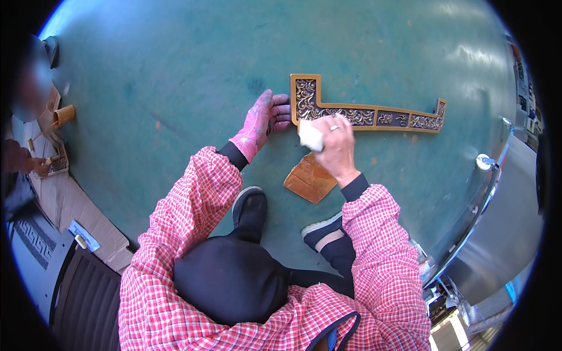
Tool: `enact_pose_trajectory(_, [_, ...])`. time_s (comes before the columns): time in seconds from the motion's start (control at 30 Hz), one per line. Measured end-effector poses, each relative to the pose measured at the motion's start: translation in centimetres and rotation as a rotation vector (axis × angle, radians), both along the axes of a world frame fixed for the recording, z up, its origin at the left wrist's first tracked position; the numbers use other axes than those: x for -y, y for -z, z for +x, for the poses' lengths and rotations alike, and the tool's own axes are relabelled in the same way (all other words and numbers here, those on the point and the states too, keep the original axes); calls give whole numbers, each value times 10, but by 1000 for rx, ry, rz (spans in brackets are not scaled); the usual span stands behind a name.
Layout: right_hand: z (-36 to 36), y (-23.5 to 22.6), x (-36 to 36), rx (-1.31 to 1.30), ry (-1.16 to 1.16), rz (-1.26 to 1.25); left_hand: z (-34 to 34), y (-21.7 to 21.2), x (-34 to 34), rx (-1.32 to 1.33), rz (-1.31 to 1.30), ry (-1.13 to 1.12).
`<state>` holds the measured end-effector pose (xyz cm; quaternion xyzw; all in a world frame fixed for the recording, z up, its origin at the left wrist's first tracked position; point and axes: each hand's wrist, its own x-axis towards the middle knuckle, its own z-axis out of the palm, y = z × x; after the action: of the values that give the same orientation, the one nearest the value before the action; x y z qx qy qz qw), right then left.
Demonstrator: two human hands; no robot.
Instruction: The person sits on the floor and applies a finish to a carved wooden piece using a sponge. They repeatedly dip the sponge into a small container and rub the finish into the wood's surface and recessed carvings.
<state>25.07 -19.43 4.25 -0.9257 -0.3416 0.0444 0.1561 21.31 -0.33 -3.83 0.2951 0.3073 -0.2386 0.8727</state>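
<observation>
1. The long, gold-bordered metal-look panel with dark scroll relief lies on the smooth green floor, ahead of the person's feet.
2. The left hand, in a pink patterned glove, is open and grips nothing; its fingertips are at the panel's left end, though whether they touch cannot be told.
3. The bare right hand is closed around a soft-looking white wad at the panel's lower edge.
4. A hard push could slide the panel, since the left hand does not clamp it.
5. The wad might snag on the raised scrolls, or the bare fingers scrape them.
6. Two raised characters sit in small framed fields; no brand or label is legible on the panel.
</observation>
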Motion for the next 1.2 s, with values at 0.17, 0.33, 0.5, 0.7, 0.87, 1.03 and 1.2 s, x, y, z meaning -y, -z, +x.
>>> enact_pose_trajectory(0.17, [0,-10,-3,-24,-82,22,-1,3,-2,-5,-14,-2])
enact_pose_trajectory(0.33, [12,-11,5,-66,147,92,-1,4,0,11,-2,-4])
enact_pose_trajectory(0.5, [18,-1,8,-27,263,153,-1,4,-2,-2,-16,2])
enact_pose_trajectory(0.7, [25,-5,2,4,234,117,-1,5,-3,-5,-36,6])
enact_pose_trajectory(0.87, [29,5,-5,2,-11,67,0,1,-2,-1,-36,17])
enact_pose_trajectory(1.03, [40,1,-20,-11,-129,65,0,-1,-3,-61,-26,-18])
enact_pose_trajectory(1.2, [48,1,-33,-43,-46,90,0,-7,-3,-52,10,-1])
